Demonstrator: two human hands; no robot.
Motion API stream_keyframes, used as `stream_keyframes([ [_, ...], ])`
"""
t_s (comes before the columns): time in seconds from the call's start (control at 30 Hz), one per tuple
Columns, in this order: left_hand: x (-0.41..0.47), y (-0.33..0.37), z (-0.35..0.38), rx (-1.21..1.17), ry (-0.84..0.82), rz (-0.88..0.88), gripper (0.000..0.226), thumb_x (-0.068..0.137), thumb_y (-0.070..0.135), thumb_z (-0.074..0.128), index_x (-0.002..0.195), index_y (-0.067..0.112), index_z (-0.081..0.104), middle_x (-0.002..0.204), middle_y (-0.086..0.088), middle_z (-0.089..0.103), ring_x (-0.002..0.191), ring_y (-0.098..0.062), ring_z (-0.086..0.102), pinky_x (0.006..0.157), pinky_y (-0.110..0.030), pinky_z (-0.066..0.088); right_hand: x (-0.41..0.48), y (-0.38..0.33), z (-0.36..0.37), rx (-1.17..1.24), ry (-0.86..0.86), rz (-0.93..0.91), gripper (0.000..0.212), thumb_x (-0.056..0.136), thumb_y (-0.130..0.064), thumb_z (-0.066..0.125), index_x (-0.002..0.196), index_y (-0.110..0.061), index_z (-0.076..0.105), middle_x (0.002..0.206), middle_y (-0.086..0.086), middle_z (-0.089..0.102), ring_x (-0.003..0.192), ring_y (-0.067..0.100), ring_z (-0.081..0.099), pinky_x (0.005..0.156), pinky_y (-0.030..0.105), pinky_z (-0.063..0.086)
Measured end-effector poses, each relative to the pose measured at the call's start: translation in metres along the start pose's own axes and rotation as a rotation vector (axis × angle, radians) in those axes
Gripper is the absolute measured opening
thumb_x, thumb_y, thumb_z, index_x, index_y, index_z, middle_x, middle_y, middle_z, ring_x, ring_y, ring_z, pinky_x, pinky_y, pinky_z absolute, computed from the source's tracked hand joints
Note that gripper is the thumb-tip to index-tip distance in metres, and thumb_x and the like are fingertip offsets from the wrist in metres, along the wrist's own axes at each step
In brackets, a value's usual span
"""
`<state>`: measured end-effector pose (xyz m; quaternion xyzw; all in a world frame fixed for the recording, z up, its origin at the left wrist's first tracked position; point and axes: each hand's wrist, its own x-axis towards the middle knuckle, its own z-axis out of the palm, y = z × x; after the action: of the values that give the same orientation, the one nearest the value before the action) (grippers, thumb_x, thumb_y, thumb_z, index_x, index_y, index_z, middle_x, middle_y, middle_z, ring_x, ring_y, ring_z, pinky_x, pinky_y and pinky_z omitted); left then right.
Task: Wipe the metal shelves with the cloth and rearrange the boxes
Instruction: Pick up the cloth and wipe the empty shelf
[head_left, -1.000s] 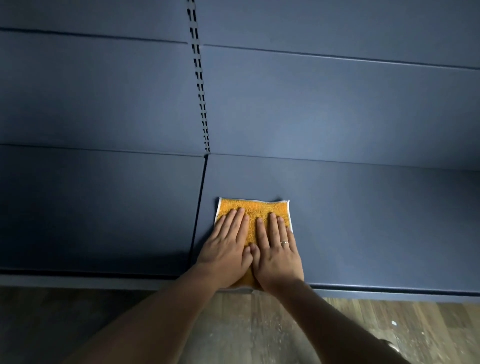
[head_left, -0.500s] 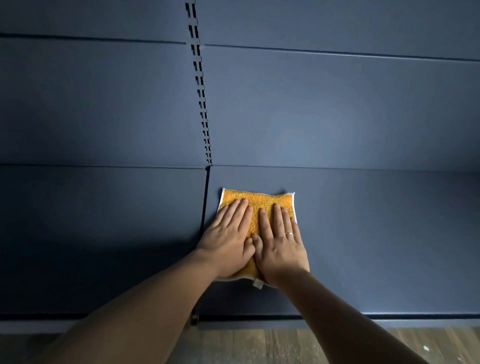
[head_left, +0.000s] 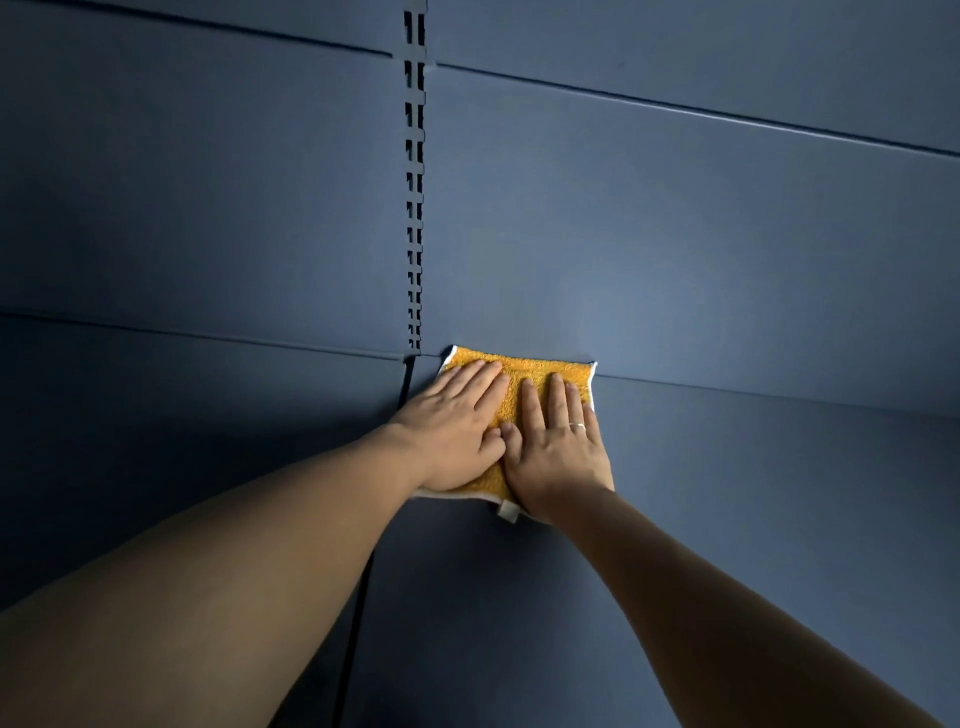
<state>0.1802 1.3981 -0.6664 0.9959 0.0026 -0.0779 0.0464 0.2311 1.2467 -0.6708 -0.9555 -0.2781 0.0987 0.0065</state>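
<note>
Hands, left hand (head_left: 451, 434) and right hand (head_left: 557, 451), press flat, fingers spread, on the cloth (head_left: 519, 382), now pushed back to the shelf's (head_left: 727, 519) rear edge.

No text can be read; the cloth (head_left: 519, 387) tag is blank.

Single head view, close, forward and down onto the shelf (head_left: 727, 519).
</note>
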Motion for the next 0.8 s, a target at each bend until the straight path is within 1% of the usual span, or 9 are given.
stream_keyframes([
  [0.13,-0.001,-0.009,-0.003,0.045,-0.007,0.027,0.067,0.105,0.041,0.016,0.161,0.014,-0.008,0.169,-0.004,-0.015,0.154,-0.017,-0.016,0.126,-0.039,-0.006,0.003,-0.014,0.001,0.010,0.001,0.029,0.068,0.105,-0.053,0.006,0.161,-0.019,-0.012,0.168,0.013,-0.019,0.155,0.028,-0.019,0.125,0.044,-0.011],
  [0.3,-0.017,-0.041,-0.012,0.110,-0.054,0.020,0.068,0.104,0.040,0.017,0.160,0.011,-0.009,0.168,-0.005,-0.015,0.155,-0.016,-0.014,0.127,-0.037,-0.005,0.009,-0.050,0.000,0.024,-0.003,-0.022,0.069,0.105,-0.052,0.007,0.162,-0.016,-0.011,0.167,0.015,-0.019,0.155,0.030,-0.019,0.125,0.047,-0.011],
  [0.47,-0.047,-0.087,-0.009,0.146,-0.066,-0.053,0.068,0.105,0.042,0.017,0.160,0.012,-0.010,0.168,-0.005,-0.016,0.154,-0.015,-0.014,0.127,-0.035,-0.004,0.016,-0.100,0.003,0.041,0.005,-0.124,0.069,0.106,-0.050,0.008,0.161,-0.014,-0.010,0.167,0.017,-0.018,0.155,0.032,-0.019,0.124,0.048,-0.013],
  [0.6,-0.061,-0.086,-0.002,0.084,-0.032,-0.137,0.066,0.106,0.041,0.014,0.159,0.011,-0.011,0.168,-0.007,-0.018,0.154,-0.017,-0.017,0.126,-0.036,-0.006,0.013,-0.106,0.005,0.032,-0.002,-0.147,0.068,0.106,-0.051,0.006,0.161,-0.017,-0.012,0.167,0.015,-0.020,0.154,0.030,-0.021,0.125,0.046,-0.013],
  [0.67,-0.066,-0.079,0.002,0.083,-0.018,-0.162,0.067,0.105,0.042,0.008,0.159,0.009,-0.010,0.167,-0.009,-0.017,0.154,-0.020,-0.016,0.126,-0.038,-0.006,0.005,-0.104,0.006,0.033,-0.008,-0.156,0.066,0.106,-0.049,0.006,0.161,-0.018,-0.013,0.167,0.014,-0.021,0.154,0.029,-0.022,0.125,0.045,-0.012],
  [0.7,-0.073,-0.075,0.003,0.081,-0.017,-0.176,0.069,0.102,0.044,0.002,0.159,0.008,-0.010,0.167,-0.010,-0.017,0.154,-0.021,-0.016,0.126,-0.039,-0.006,-0.002,-0.105,0.006,0.035,-0.010,-0.162,0.066,0.106,-0.049,0.007,0.161,-0.018,-0.014,0.167,0.014,-0.021,0.154,0.028,-0.022,0.125,0.045,-0.011],
  [0.77,-0.087,-0.068,0.008,0.068,-0.006,-0.184,0.080,0.090,0.048,-0.012,0.159,0.008,-0.011,0.167,-0.010,-0.017,0.154,-0.022,-0.017,0.127,-0.040,-0.005,-0.017,-0.105,0.008,0.029,-0.015,-0.167,0.066,0.106,-0.049,0.006,0.160,-0.018,-0.015,0.167,0.013,-0.022,0.153,0.027,-0.023,0.125,0.044,-0.012],
  [0.8,-0.096,-0.065,0.010,0.059,-0.007,-0.179,0.084,0.085,0.049,-0.015,0.159,0.008,-0.011,0.167,-0.010,-0.017,0.154,-0.022,-0.017,0.126,-0.041,-0.005,-0.027,-0.105,0.009,0.025,-0.020,-0.169,0.066,0.106,-0.049,0.005,0.160,-0.018,-0.016,0.166,0.013,-0.023,0.153,0.027,-0.024,0.125,0.044,-0.013],
])
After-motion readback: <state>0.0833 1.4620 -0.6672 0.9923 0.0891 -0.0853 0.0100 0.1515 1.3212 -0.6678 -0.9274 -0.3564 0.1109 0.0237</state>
